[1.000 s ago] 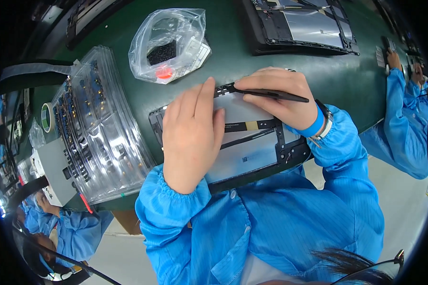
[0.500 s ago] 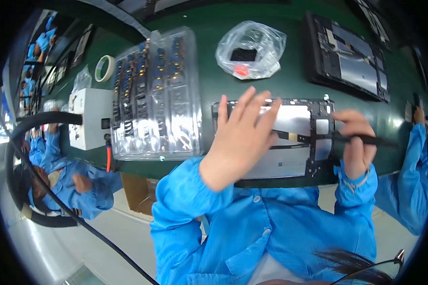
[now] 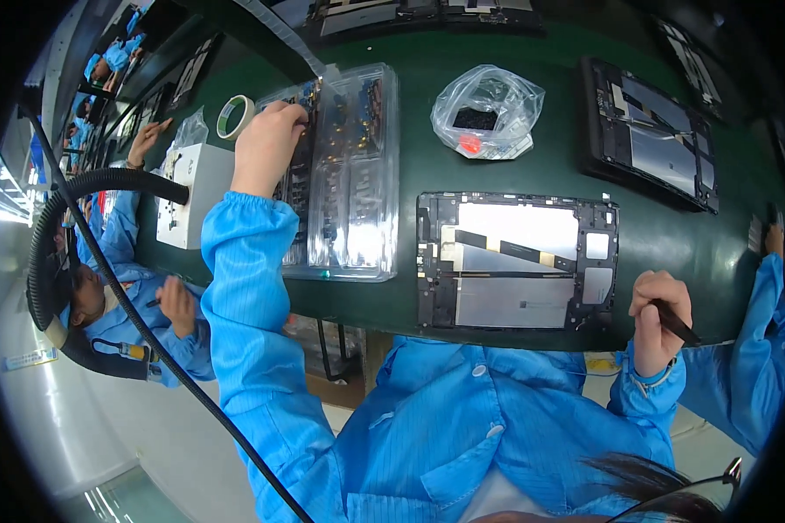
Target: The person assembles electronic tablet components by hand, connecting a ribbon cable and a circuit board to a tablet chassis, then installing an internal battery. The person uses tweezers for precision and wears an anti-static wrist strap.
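My left hand [image 3: 271,144] is over the far left part of a clear plastic tray [image 3: 391,174], its fingers bent together at a row of small dark parts with gold spots. What its fingertips hold, if anything, is hidden. Near the table's front edge at the right, my right hand [image 3: 660,309] is closed around black tweezers [image 3: 677,325], whose end points down to the right. Between the hands lies an opened tablet [image 3: 516,298], its silver battery area, black frame and crossing ribbon cables facing up. Neither hand touches it.
A clear bag [image 3: 508,96] with a black pad stands beyond the tablet. Stacked tablet bodies [image 3: 650,131] sit at the far right. On the left are a tape roll [image 3: 235,117], a white box [image 3: 196,196] and a black hose [image 3: 105,181]. Co-workers sit on both sides.
My left hand has left the tablet and reached left and away to the tray. My right hand has drawn back from the tablet's right edge toward me, still holding the tweezers.
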### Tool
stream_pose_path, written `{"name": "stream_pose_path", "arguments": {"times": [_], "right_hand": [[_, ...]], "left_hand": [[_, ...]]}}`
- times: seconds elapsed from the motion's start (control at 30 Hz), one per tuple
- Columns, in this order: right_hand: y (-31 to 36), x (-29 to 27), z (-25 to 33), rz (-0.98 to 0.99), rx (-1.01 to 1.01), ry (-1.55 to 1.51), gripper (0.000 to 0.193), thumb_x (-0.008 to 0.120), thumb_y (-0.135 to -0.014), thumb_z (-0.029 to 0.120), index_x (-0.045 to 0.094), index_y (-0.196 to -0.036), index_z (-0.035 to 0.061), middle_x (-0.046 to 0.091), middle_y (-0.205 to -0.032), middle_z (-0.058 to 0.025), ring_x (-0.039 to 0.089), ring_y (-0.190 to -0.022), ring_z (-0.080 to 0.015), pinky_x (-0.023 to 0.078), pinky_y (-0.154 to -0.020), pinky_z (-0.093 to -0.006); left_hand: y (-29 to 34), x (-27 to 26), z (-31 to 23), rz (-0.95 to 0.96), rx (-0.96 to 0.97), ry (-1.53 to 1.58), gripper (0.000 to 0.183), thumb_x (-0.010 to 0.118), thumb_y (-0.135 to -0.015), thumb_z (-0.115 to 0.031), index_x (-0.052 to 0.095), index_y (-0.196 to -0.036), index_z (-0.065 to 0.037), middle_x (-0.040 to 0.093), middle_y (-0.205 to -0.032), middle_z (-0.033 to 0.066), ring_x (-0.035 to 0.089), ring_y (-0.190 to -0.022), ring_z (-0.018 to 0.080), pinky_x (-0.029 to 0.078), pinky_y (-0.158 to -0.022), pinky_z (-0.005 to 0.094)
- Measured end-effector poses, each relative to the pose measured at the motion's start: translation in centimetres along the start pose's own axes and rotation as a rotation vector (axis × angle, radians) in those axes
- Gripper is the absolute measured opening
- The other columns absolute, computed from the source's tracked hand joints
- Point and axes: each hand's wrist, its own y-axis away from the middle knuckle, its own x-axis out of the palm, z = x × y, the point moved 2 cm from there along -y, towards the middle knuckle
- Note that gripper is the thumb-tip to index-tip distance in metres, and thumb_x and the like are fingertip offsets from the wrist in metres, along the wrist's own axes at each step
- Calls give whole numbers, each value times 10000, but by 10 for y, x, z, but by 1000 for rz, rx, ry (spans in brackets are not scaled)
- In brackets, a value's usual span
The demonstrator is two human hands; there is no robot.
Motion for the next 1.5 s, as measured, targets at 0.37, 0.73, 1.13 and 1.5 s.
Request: {"name": "stream_pose_path", "arguments": {"times": [0.37, 0.73, 1.13, 1.5], "right_hand": [[7, 9, 7, 15, 17, 11, 145, 479, -839, 97, 526, -930, -6, 508, -681, -53, 473, -588, -112, 379, -546, -239], [-4, 86, 23, 414, 556, -783, 268, 421, -897, 79, 519, -1124, -25, 597, -957, -115, 567, -785, -129, 452, -692, -237], [0, 113, 10, 136, 708, -645, 157, 585, -799, 18, 607, -941, -44, 634, -791, -93, 601, -750, -119, 476, -687, -226], [0, 101, 27, 121, 135, 17, 212, 609, -750, 10, 619, -962, -3, 619, -804, -163, 622, -711, -260, 482, -610, -297]], "left_hand": [[34, -23, 3, -201, -9, 97, 113, 565, -782, -86, 577, -890, -54, 592, -861, 123, 575, -797, 314, 459, -674, 385], [149, -122, -136, -555, 228, 204, 243, 664, -624, 11, 640, -851, -71, 597, -813, 65, 578, -775, 242, 466, -684, 353], [158, -65, -202, -425, 576, 535, 149, 649, -706, -168, 641, -823, -77, 593, -790, 18, 580, -698, 142, 466, -621, 274], [131, -68, -197, -423, 360, 521, 244, 678, -652, -92, 605, -884, -69, 591, -858, 28, 572, -752, 202, 420, -648, 300]]}}
